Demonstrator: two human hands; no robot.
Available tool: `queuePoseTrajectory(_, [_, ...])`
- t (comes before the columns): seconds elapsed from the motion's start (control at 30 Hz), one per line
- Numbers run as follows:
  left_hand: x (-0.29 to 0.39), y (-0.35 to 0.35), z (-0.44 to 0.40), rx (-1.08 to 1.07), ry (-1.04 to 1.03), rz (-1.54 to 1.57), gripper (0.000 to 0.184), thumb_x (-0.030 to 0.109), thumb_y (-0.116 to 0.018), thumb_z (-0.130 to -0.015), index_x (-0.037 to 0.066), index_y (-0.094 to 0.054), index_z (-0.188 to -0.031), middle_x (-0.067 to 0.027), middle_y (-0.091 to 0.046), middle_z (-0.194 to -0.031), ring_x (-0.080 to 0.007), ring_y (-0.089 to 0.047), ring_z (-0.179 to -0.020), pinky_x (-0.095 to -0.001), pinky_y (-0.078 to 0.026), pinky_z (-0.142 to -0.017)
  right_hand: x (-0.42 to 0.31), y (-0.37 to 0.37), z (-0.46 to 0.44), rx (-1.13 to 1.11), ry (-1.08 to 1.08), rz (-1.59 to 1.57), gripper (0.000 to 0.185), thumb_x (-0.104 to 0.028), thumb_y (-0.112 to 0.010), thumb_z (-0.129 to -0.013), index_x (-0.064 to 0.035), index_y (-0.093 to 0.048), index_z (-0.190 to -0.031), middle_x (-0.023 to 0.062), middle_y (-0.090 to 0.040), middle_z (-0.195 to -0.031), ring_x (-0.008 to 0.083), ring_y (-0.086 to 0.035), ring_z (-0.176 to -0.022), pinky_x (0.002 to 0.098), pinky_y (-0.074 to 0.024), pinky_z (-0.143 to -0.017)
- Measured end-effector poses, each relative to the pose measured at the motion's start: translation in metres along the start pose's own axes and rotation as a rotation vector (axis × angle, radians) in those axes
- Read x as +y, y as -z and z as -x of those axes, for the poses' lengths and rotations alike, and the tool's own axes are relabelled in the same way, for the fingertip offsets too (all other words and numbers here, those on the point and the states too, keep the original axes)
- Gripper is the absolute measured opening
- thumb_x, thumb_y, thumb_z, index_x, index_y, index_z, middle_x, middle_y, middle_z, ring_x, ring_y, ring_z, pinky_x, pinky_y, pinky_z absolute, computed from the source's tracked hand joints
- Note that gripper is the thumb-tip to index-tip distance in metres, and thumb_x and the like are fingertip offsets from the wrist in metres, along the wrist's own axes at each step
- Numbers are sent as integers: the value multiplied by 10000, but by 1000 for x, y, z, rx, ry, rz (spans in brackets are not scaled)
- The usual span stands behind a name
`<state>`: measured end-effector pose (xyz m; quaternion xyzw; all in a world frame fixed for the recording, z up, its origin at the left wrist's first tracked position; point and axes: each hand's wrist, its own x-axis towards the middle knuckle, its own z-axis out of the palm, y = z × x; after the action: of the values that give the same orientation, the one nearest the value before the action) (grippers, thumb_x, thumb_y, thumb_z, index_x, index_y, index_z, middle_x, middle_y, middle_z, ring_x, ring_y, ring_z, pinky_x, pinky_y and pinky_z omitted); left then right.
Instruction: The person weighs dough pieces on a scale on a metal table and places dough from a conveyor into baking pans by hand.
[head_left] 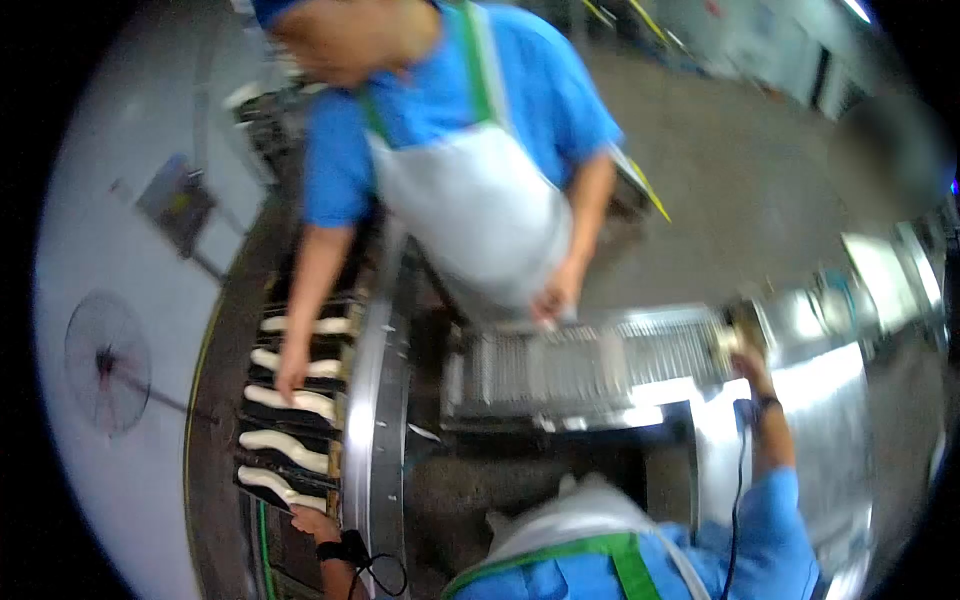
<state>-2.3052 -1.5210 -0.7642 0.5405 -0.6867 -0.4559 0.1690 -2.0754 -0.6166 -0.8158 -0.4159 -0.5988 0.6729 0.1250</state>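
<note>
My left hand (312, 522) is at the lower left, its fingers closed on the near end of a white dough strip (268, 484). That strip lies slightly curved across a dark slotted tray (300, 418). More pale strips, such as another dough strip (285, 448), lie in the slots beyond it. Far to the right, my right hand (746, 364) reaches to the end of a ridged metal conveyor (590, 360). A pale piece, perhaps dough, is by its fingers, but blur hides whether they grip it. Both wrists wear dark bands with cables.
Across from me a co-worker in a white apron (470, 200) extends one hand (292, 372) over the tray's strips and holds the other by the conveyor. A metal rail (365, 400) runs beside the tray. Steel machinery (820, 315) stands right; a fan (107, 362) is at left.
</note>
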Motion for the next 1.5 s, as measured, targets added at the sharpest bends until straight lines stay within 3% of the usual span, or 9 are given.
queuePoseTrajectory(0.17, [-8, -12, 44, 251, -86, -182, 570, 440, -343, -826, -73, -395, -1068, -237, -435, -1061, -370, -460, -920, -449, -382, -753, 31, 12, -67, -16, -152, -395, 221, -95, -544, -712, -41, -509, -923, 60, -511, -795, 164, -491, -669, 319, -428, -564])
queuePoseTrajectory(0.33, [3, -14, 59, 138, -141, 111, 506, 368, -380, -841, -72, -368, -1090, -208, -437, -1068, -310, -476, -908, -407, -386, -750, 18, -10, -97, 112, 550, 1535, 250, -205, -533, -733, -41, -555, -921, 149, -585, -781, 215, -555, -785, 351, -429, -654])
queuePoseTrajectory(0.4, [-21, -10, 34, 94, -278, 122, 475, 334, -385, -844, -71, -380, -1093, -186, -459, -1045, -275, -488, -887, -369, -393, -720, 32, -6, -129, 259, 50, 920, 479, -450, -552, -710, 8, -596, -844, 106, -590, -792, 213, -533, -729, 362, -392, -707])
queuePoseTrajectory(0.67, [-39, 43, -11, 238, -111, -306, 572, 498, -401, -776, -33, -462, -979, -212, -479, -992, -358, -471, -895, -435, -372, -741, 41, -9, -128, 240, -386, 15, 297, -295, -486, -766, -36, -521, -907, 106, -507, -772, 206, -501, -619, 325, -405, -528])
queuePoseTrajectory(0.8, [-39, 46, -38, 373, -79, -728, 482, 456, -443, -765, 60, -475, -1039, -170, -398, -1135, -325, -428, -986, -409, -357, -798, -12, -48, -59, -138, -72, 494, 234, -272, -474, -770, -55, -502, -852, 91, -487, -711, 195, -486, -555, 276, -360, -401])
queuePoseTrajectory(0.9, [-4, 31, -11, 388, -479, -552, 389, 376, -476, -763, 101, -493, -1039, -139, -389, -1158, -318, -411, -1015, -399, -353, -814, 17, -49, -85, 256, -331, 297, 252, -239, -499, -725, 3, -496, -655, 83, -458, -554, 192, -446, -428, 306, -360, -361])
queuePoseTrajectory(1.17, [57, -97, 65, -19, -889, -358, 321, 195, -553, -713, 85, -510, -1012, -178, -375, -1172, -334, -348, -1080, -376, -270, -909, 32, -73, -113, 449, 131, 1425, 379, -279, -533, -653, 8, -523, -901, 190, -555, -860, 376, -520, -788, 433, -410, -717])
queuePoseTrajectory(1.33, [82, -168, 122, -235, -981, -446, 358, 240, -502, -722, 126, -460, -1059, -140, -273, -1255, -302, -240, -1162, -447, -197, -917, 14, -68, -100, 281, 439, 1377, 383, -177, -640, -551, -139, -495, -903, 134, -514, -871, 323, -438, -930, 473, -310, -805])
queuePoseTrajectory(1.5, [94, -198, 161, -268, -957, -519, 359, 191, -524, -723, 124, -452, -1068, -141, -264, -1262, -299, -224, -1170, -437, -178, -927, -20, -84, -86, 142, 301, 1429, 438, -146, -635, -543, -146, -492, -957, 155, -435, -1020, 340, -410, -968, 497, -312, -814])
